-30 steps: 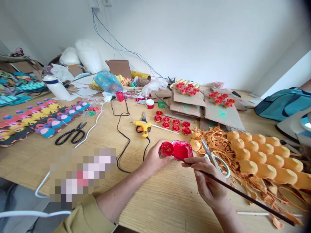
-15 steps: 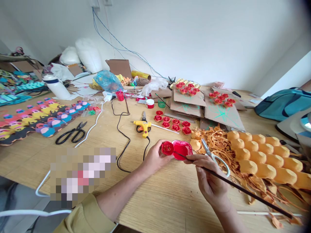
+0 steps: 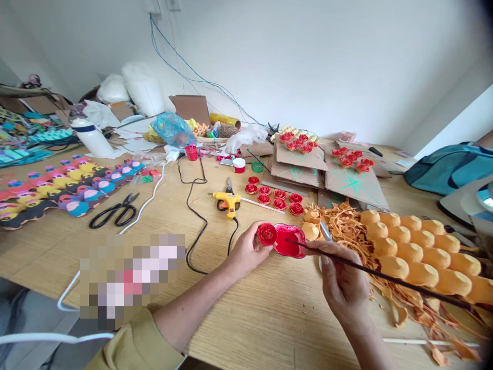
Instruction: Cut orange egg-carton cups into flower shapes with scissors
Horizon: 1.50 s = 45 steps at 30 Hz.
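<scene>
My left hand [image 3: 248, 247] pinches a red rose [image 3: 267, 234], its open face turned up, beside a small scalloped dish [image 3: 284, 248] of red paint. In my right hand [image 3: 342, 277] is a long, thin, dark paintbrush [image 3: 389, 279], its shaft slanting down to the right past my wrist. The brush tip is over or in the paint; contact is hard to make out. Several finished-looking red roses [image 3: 280, 193] lie on the table just beyond the dish. White-handled scissors [image 3: 325, 230] sit partly hidden behind my right hand.
A yellow glue gun [image 3: 227, 203] lies ahead with its black cord trailing nearer. Orange egg-carton trays [image 3: 418, 241] and scraps [image 3: 348, 226] cover the right side. Black scissors [image 3: 114, 211] and painted egg-carton pieces [image 3: 57, 187] are on the left. Stacked cardboard [image 3: 298, 172] bears more roses.
The brush tip has moved from the rose's edge to the paint dish. My right hand has shifted slightly right, and the brush lies flatter. My left hand keeps holding the rose.
</scene>
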Motion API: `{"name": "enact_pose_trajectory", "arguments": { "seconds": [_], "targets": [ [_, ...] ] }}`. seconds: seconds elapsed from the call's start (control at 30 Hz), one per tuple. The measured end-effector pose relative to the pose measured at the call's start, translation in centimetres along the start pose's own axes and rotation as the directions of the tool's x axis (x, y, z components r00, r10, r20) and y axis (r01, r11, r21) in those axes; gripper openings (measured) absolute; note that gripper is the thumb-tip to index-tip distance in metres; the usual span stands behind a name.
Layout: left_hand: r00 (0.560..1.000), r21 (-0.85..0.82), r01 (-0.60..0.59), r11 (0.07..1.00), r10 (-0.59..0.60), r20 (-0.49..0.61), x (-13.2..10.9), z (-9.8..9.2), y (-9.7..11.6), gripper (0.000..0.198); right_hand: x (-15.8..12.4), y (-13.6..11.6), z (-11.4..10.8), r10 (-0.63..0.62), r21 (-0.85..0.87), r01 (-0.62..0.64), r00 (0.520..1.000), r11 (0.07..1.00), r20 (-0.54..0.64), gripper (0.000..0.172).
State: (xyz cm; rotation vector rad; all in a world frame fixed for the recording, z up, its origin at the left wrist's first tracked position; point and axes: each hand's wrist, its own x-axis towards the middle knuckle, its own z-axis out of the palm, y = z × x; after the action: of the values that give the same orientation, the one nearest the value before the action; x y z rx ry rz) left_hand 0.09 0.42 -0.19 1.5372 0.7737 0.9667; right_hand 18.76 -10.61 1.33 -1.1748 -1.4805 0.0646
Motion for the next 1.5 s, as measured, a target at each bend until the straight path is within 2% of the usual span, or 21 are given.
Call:
{"name": "enact_pose_trajectory", "arguments": {
  "seconds": [0.13,0.43,0.67,0.87,1.13,1.27,1.4,1.5],
  "targets": [
    [1.000,0.008,-0.004,1.000,0.004,0.007,-0.1,-0.1,0.3,0.042,-0.3,0.5,-0.2,0.080,0.015,-0.080,0.997,0.997,0.003,0.018],
    [1.000,0.061,-0.024,0.998,0.024,-0.005,-0.1,-0.2,0.2,0.041,0.7,-0.4,-0.5,0.044,-0.161,-0.041,0.999,0.986,0.014,0.014],
    [0.999,0.105,-0.035,0.994,0.035,-0.004,0.1,-0.4,0.0,0.042,0.8,0.0,-0.9,0.024,-0.264,0.000,0.996,0.964,0.089,0.014],
    [0.999,0.078,-0.040,0.996,0.041,-0.001,0.1,-0.3,-0.1,0.042,1.1,0.0,-0.8,-0.009,-0.286,0.061,0.983,0.956,0.181,0.013],
    [1.000,0.060,-0.012,0.998,0.011,0.012,0.1,-0.2,0.4,0.037,0.7,0.6,-0.5,0.043,-0.276,0.024,0.971,0.961,0.234,0.010],
    [1.000,0.059,-0.014,0.998,0.013,0.018,0.0,-0.3,0.3,0.036,0.8,0.2,-0.5,0.090,-0.227,-0.043,0.976,0.973,0.199,0.013],
    [1.000,0.083,-0.013,0.996,0.012,0.015,0.0,-0.4,0.0,0.038,0.8,-0.2,-0.5,0.121,-0.090,-0.115,0.991,0.989,0.058,0.015],
    [1.000,0.089,0.008,0.996,-0.010,0.019,-0.1,-0.3,0.2,0.040,0.6,-0.3,-0.3,0.105,0.067,-0.103,0.994,0.992,-0.033,0.014]
  ]
}}
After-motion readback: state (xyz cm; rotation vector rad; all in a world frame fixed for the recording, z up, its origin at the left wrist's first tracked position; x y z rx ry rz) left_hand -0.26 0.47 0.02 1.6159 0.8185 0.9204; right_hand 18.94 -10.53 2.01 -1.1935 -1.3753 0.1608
